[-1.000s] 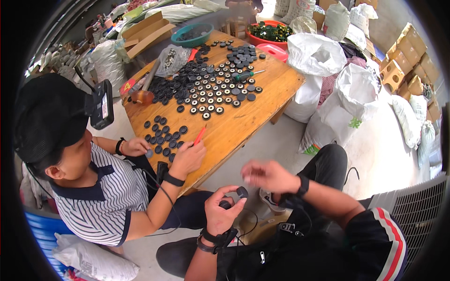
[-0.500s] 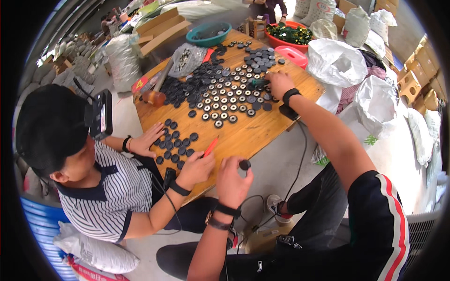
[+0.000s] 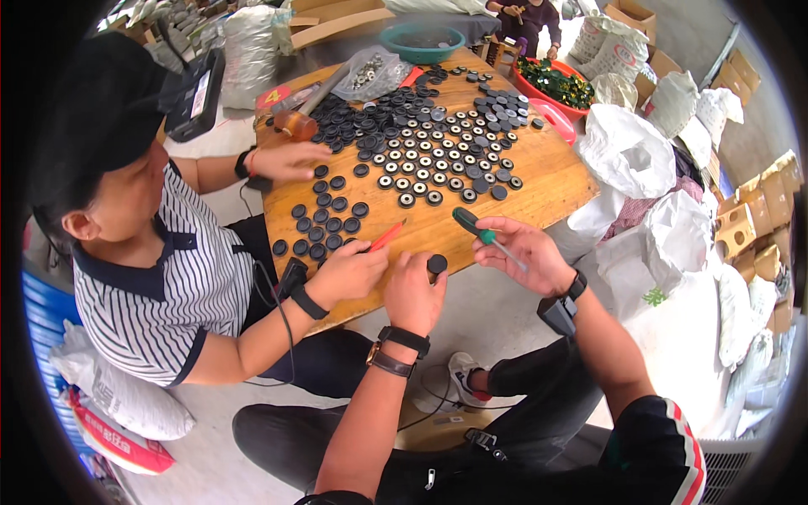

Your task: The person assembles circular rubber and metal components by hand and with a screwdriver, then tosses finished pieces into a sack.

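Note:
My left hand [image 3: 411, 290] is closed at the near table edge, pinching a small black round disc [image 3: 437, 264] between thumb and fingers. To its right, my right hand [image 3: 534, 257] grips a screwdriver [image 3: 473, 225] with a green and black handle, its metal shaft lying across the fingers toward the palm. Both hands are apart. Beyond them, many black discs with pale ringed centres [image 3: 433, 199] lie in rows on the wooden table [image 3: 539, 195]. A group of plain dark discs [image 3: 333, 225] sits to the left, and a dark heap of discs [image 3: 358, 126] lies farther back.
At the left, a co-worker in a striped shirt [image 3: 223, 282] holds a red pen-like tool [image 3: 388, 235]. A mallet [image 3: 296, 125], a clear bag of small parts [image 3: 370, 74] and a teal basin [image 3: 422, 55] stand on the far side. White sacks [image 3: 627, 156] line the right.
My right hand has drawn back from the far right of the discs to the near edge, bringing the screwdriver. The co-worker's left hand has moved farther up the table.

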`<state>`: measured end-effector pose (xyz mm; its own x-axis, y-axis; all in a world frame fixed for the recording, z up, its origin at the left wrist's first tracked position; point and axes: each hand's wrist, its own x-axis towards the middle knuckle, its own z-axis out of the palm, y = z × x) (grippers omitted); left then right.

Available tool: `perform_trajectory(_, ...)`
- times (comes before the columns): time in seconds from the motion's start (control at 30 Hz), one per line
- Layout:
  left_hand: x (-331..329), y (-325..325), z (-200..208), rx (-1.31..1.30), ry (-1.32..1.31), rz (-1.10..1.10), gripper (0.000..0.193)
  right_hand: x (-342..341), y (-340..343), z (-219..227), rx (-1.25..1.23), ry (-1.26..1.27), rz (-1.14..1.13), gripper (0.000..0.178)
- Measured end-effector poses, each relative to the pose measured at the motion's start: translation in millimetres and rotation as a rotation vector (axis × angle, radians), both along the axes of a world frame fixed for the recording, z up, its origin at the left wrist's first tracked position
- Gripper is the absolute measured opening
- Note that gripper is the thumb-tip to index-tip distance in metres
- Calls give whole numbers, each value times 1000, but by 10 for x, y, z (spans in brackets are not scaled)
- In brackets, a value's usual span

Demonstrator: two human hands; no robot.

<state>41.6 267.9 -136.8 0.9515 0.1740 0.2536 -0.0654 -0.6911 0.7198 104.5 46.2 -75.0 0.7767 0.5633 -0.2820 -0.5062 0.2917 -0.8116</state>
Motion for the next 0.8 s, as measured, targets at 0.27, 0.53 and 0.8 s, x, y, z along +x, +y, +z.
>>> perform_trajectory(0.27, 5, -46, 20, -68, 44, 27, 30, -73, 278, -100, -626, -623, -251, 21)
perform_trajectory(0.53, 34, 20, -14, -106, 71, -2, 28, 31, 872, -102, -54, -564, -383, 22)
perform_trajectory(0.8, 70, -28, -44, -128, 94, 15, 28, 72, 1157, -289, 24, -496, -437, 46)
